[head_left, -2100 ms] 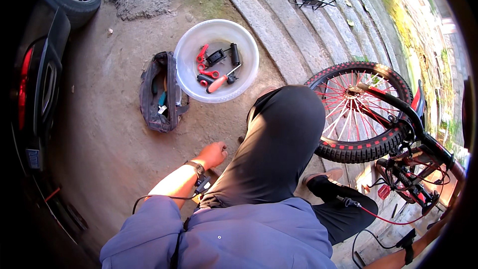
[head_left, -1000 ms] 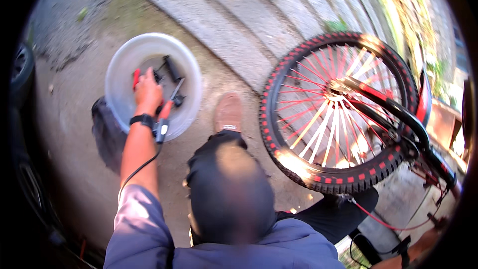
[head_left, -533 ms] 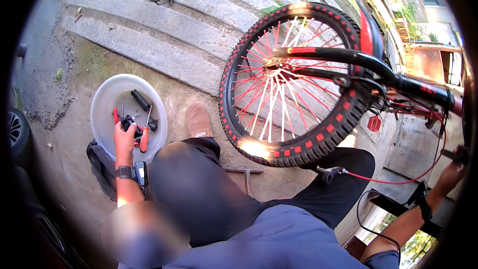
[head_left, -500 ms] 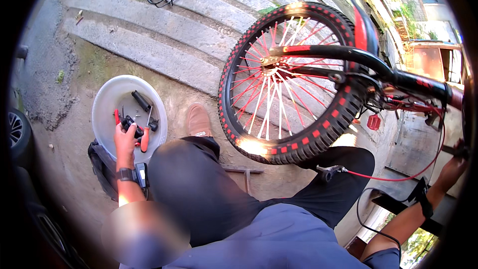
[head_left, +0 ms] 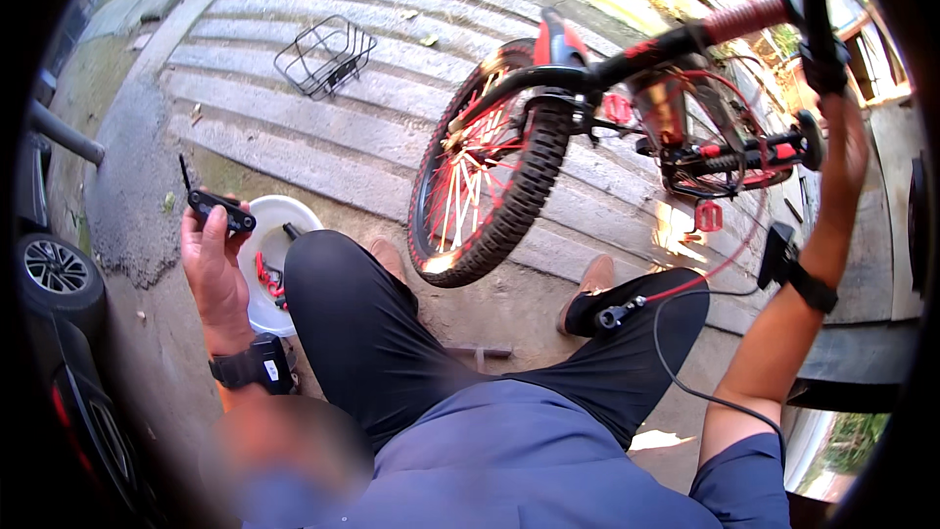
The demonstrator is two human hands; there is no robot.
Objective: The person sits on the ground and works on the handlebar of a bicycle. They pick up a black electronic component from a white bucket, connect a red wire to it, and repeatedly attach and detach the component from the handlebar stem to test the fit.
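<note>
In my left hand [head_left: 215, 264] is a black folding multi-tool [head_left: 223, 216] with a slim key folded out, raised beside the white plastic bowl [head_left: 266, 313]. Red tools [head_left: 267, 272] and a black cylinder lie in the bowl, partly hidden by my knee. My right hand [head_left: 844, 142] is closed on a black handlebar part [head_left: 824, 59] of the black-and-red bicycle [head_left: 646, 57]. Its front wheel [head_left: 534, 196] has red spokes and hangs tilted at centre. A loose brake lever [head_left: 614, 316] on a red cable lies on my right leg.
A wire basket [head_left: 323, 64] sits on the grooved concrete slabs [head_left: 392, 167]. A dark car with an alloy wheel [head_left: 57, 264] stands at the left, near a grey pipe [head_left: 69, 132]. A yellow-green weathered wall runs along the back, and a grey metal sheet [head_left: 857, 333] is at right.
My left hand has lifted the black multi-tool out of the bowl. My right hand has risen, and the bicycle's front end is now higher and turned, its wheel more upright.
</note>
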